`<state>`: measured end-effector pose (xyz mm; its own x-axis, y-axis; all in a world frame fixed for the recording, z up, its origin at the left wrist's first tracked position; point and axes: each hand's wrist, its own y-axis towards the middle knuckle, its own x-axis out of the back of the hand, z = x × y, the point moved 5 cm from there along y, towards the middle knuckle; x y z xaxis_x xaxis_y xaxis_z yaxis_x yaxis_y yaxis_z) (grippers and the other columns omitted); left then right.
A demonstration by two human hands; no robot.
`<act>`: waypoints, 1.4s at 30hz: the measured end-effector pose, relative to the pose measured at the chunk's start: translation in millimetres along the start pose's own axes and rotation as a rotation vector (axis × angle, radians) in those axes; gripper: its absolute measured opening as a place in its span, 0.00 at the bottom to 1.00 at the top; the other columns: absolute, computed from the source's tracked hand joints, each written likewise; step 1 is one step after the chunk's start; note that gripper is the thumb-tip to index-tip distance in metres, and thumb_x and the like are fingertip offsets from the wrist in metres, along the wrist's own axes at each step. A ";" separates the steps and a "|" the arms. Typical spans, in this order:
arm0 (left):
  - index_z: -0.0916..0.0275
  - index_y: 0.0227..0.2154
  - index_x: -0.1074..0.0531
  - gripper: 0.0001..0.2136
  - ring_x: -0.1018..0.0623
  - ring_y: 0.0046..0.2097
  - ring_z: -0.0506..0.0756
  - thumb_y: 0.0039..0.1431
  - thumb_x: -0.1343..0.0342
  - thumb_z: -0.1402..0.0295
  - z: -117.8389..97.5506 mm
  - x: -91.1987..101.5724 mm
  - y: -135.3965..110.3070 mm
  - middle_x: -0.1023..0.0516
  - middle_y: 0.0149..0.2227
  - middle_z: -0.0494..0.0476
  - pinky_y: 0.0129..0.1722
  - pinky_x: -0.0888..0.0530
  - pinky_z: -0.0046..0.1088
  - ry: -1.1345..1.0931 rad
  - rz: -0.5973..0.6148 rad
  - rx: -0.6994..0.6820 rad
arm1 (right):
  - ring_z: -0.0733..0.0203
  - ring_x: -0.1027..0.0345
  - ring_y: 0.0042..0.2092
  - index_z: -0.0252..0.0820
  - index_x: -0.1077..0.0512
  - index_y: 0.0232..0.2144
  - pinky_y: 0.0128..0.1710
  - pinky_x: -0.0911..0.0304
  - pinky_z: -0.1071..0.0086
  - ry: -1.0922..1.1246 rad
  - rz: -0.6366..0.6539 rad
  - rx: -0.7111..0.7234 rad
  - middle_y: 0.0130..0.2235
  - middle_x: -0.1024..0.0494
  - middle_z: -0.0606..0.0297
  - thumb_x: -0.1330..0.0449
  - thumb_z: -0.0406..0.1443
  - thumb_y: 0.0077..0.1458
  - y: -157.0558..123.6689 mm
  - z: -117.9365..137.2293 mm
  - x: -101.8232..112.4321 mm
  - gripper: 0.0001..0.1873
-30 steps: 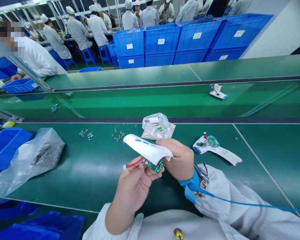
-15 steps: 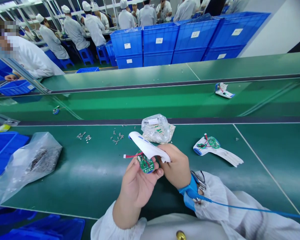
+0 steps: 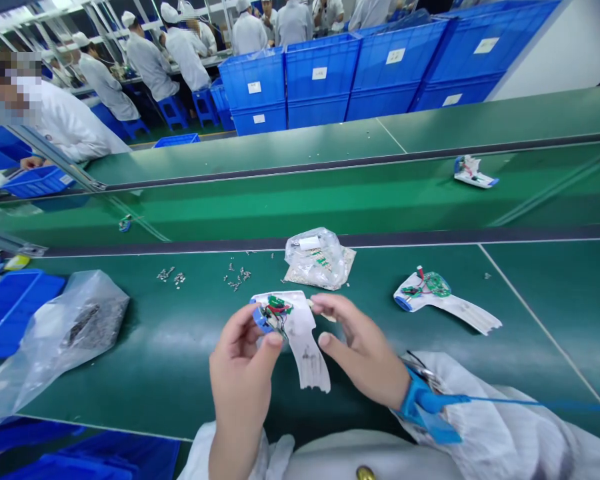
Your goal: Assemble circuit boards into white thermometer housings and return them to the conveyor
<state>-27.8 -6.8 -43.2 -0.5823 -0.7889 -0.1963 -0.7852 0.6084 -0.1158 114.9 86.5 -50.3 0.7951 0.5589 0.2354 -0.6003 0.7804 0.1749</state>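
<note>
My left hand [image 3: 245, 363] grips the blue-edged left end of a white plastic housing half [image 3: 303, 333], between thumb and fingers. Its hollow inner side faces up. Inside that end sit a small green circuit board [image 3: 279, 305] and red and dark wires, partly hidden by my fingers. My right hand [image 3: 367, 353] is at the housing's right side, thumb and fingers apart; whether a fingertip touches the edge I cannot tell. Farther right, a similar white housing half [image 3: 463, 310] lies on the bench with a round green board [image 3: 436, 284] on it.
Behind my hands lies a clear plastic bag of small parts [image 3: 317, 257]. Small metal pieces [image 3: 237, 277] are scattered left of it. A bag of dark screws [image 3: 93, 317] rests beside a blue bin [image 3: 17, 310]. Another housing [image 3: 475, 173] lies on the green belt [image 3: 290, 207]. A blue wrist strap cord [image 3: 525, 403] runs right.
The housing has turned from outer side up to hollow side up and passed into my left hand. My right hand has let go and moved slightly right, its fingers now spread.
</note>
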 end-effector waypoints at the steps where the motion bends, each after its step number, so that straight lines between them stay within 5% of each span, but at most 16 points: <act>1: 0.59 0.36 0.23 0.16 0.22 0.32 0.52 0.40 0.31 0.69 -1.7 -1.2 -2.6 0.19 0.33 0.53 0.30 0.25 0.24 0.093 0.028 -0.039 | 0.58 0.34 0.47 0.41 0.33 0.45 0.47 0.38 0.64 -0.001 -0.038 0.066 0.43 0.28 0.58 0.43 0.35 0.52 4.8 10.8 5.9 0.16; 5: 0.58 0.36 0.24 0.15 0.22 0.32 0.53 0.42 0.33 0.68 -10.2 -6.4 -9.8 0.20 0.33 0.52 0.33 0.24 0.26 0.357 0.161 -0.216 | 0.64 0.33 0.36 0.40 0.27 0.30 0.37 0.37 0.70 -0.023 0.094 0.189 0.32 0.26 0.63 0.42 0.33 0.51 20.6 46.6 7.1 0.04; 12: 0.57 0.32 0.23 0.11 0.24 0.29 0.54 0.42 0.34 0.67 -21.1 -14.1 -10.9 0.22 0.27 0.52 0.28 0.27 0.26 0.639 0.294 -0.347 | 0.69 0.37 0.27 0.37 0.29 0.18 0.27 0.42 0.76 0.102 0.247 -0.005 0.23 0.31 0.68 0.41 0.30 0.48 25.8 41.2 -5.3 0.09; 17: 0.58 0.33 0.24 0.12 0.24 0.28 0.50 0.42 0.33 0.69 -7.8 -10.8 -5.5 0.21 0.28 0.50 0.28 0.27 0.21 0.303 0.237 -0.094 | 0.67 0.34 0.28 0.38 0.30 0.18 0.30 0.38 0.72 0.118 0.102 0.027 0.23 0.29 0.67 0.43 0.33 0.50 43.5 26.1 14.4 0.10; 21: 0.58 0.33 0.23 0.15 0.26 0.24 0.46 0.39 0.30 0.65 9.3 -10.1 -0.5 0.23 0.25 0.50 0.23 0.29 0.17 -0.069 0.193 0.094 | 0.59 0.30 0.40 0.38 0.25 0.34 0.44 0.36 0.64 -0.130 -0.135 -0.051 0.37 0.22 0.59 0.44 0.34 0.51 55.8 12.5 36.4 0.09; 23: 0.59 0.32 0.22 0.16 0.28 0.23 0.45 0.37 0.30 0.62 12.6 -12.8 1.5 0.23 0.24 0.49 0.22 0.30 0.16 -0.135 0.182 0.134 | 0.58 0.30 0.44 0.38 0.26 0.39 0.46 0.36 0.63 -0.116 -0.061 -0.014 0.41 0.22 0.58 0.45 0.33 0.52 54.5 15.1 33.1 0.12; 28: 0.61 0.30 0.22 0.16 0.25 0.26 0.46 0.37 0.30 0.59 12.1 -20.6 3.7 0.22 0.25 0.51 0.27 0.27 0.16 -0.233 0.175 0.202 | 0.60 0.30 0.45 0.39 0.24 0.33 0.46 0.34 0.66 0.124 0.341 0.094 0.42 0.24 0.58 0.44 0.32 0.53 36.1 26.1 5.5 0.09; 34: 0.61 0.31 0.23 0.14 0.22 0.27 0.48 0.41 0.32 0.59 13.9 -22.9 2.7 0.20 0.27 0.52 0.29 0.24 0.19 -0.311 0.186 0.262 | 0.58 0.33 0.50 0.39 0.25 0.34 0.47 0.36 0.63 0.209 0.349 0.005 0.48 0.28 0.56 0.44 0.34 0.54 31.1 11.9 -2.2 0.08; 42: 0.61 0.30 0.24 0.13 0.23 0.26 0.47 0.43 0.33 0.60 13.0 -26.3 1.7 0.21 0.26 0.51 0.28 0.26 0.19 -0.331 0.214 0.280 | 0.56 0.38 0.54 0.40 0.27 0.29 0.55 0.45 0.57 0.103 0.281 0.088 0.50 0.31 0.55 0.40 0.33 0.51 29.1 16.6 -6.7 0.02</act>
<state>-11.1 16.1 -50.9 -0.5902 -0.6015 -0.5384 -0.5417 0.7896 -0.2883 90.6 100.8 -30.9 0.5991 0.7780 0.1892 -0.7992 0.5669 0.1996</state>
